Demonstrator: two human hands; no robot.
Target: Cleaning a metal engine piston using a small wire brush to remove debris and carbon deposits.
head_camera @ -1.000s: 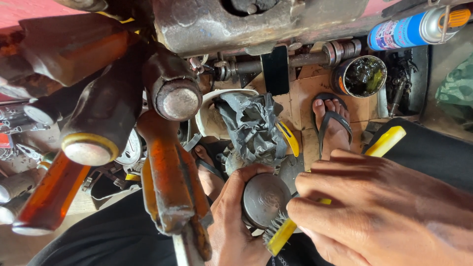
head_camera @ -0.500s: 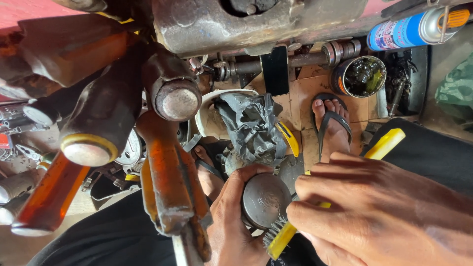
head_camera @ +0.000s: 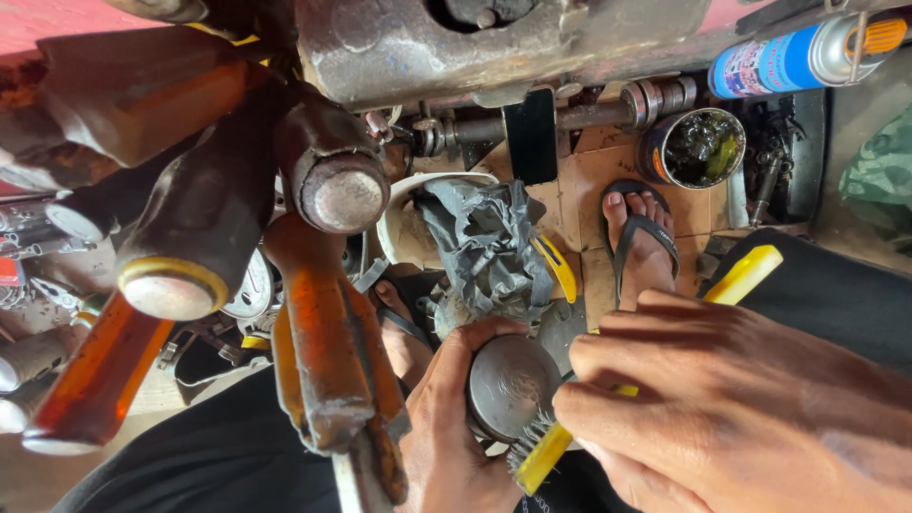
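My left hand (head_camera: 454, 418) grips a round grey metal part (head_camera: 511, 386), its flat face turned up toward me. My right hand (head_camera: 750, 404) is closed around a yellow-handled wire brush (head_camera: 750, 274). The brush's bristle end (head_camera: 528, 448) rests against the lower edge of the metal part. My foot in a black flip-flop (head_camera: 642, 237) rests on the tiled floor beyond my hands.
Several tool handles and a hammer head (head_camera: 332, 180) crowd the left, close to the camera. A white bowl (head_camera: 404, 228) holds a crumpled dark rag (head_camera: 484, 242). A tin of dark grease (head_camera: 693, 147), a spray can (head_camera: 788, 57) and a phone (head_camera: 532, 133) lie farther off.
My right hand has shifted the brush slightly along the edge of the metal part. My left hand keeps its grip.
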